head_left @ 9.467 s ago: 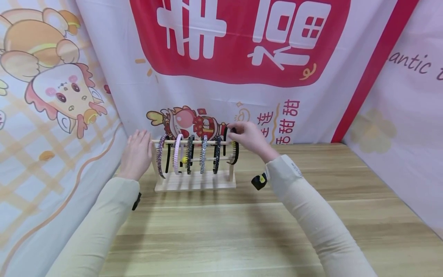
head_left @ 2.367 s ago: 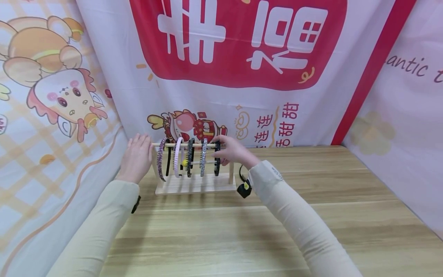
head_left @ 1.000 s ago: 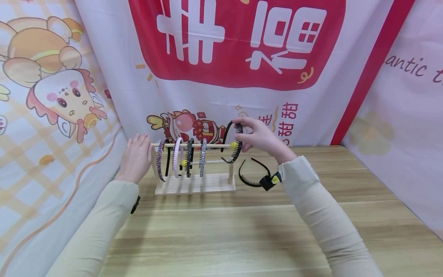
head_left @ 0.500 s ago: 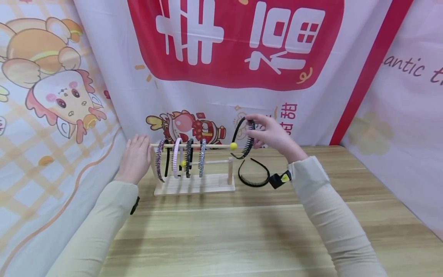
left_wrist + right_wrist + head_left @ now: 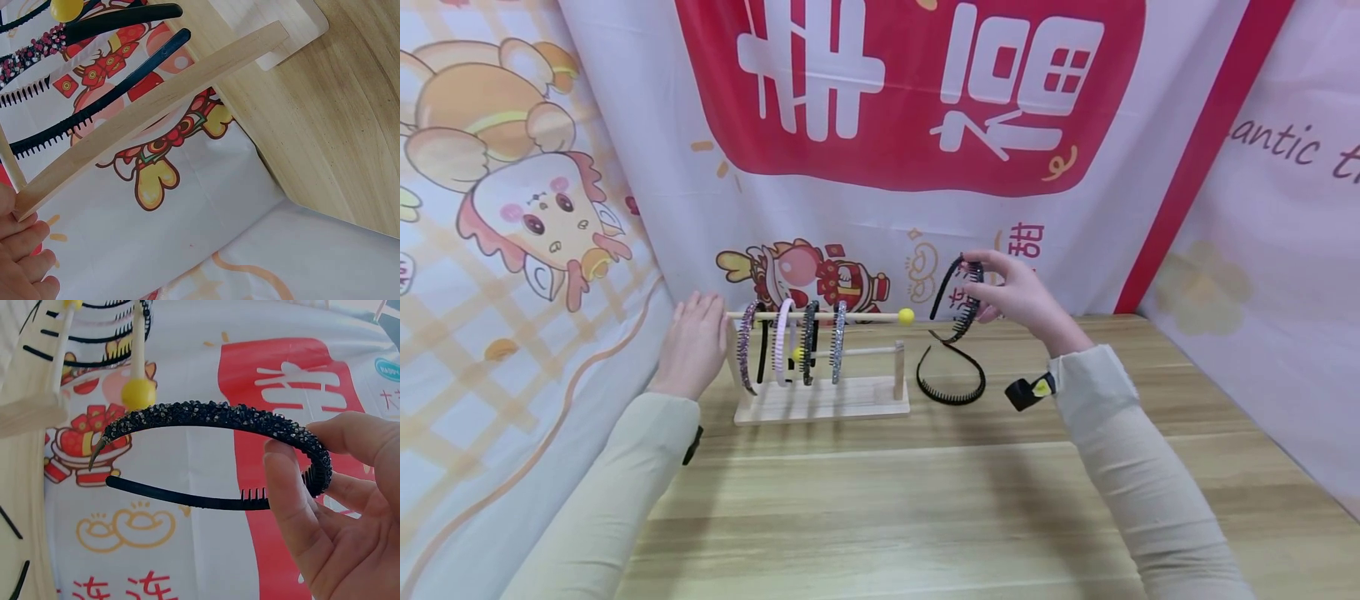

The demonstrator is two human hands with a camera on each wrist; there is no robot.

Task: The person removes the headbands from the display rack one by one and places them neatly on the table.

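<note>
A black headband (image 5: 973, 304) studded with dark faceted beads is pinched between thumb and fingers of my right hand (image 5: 1018, 296), to the right of the wooden rack (image 5: 823, 398). In the right wrist view the headband (image 5: 219, 415) hangs free of the rod, its comb teeth inward. My left hand (image 5: 694, 346) rests at the top of the rack's left post, fingers nearly straight; the left wrist view has its fingertips (image 5: 25, 237) at the post's end. On the upper rod hang a purple glitter headband (image 5: 743, 346), a pale pink one (image 5: 782, 342), a dark glitter one (image 5: 808, 342) and a silver one (image 5: 838, 342).
A plain black toothed headband (image 5: 951, 400) lies on the wooden table (image 5: 880, 508), just right of the rack. A yellow ball (image 5: 906, 317) caps the upper rod's right end. A printed cloth (image 5: 880, 208) hangs close behind, and another (image 5: 542, 275) at the left.
The plain black headband went from the rod to the table. Then my right hand drew the beaded headband off the rod's end and moved rightward with it. My left hand stays at the post.
</note>
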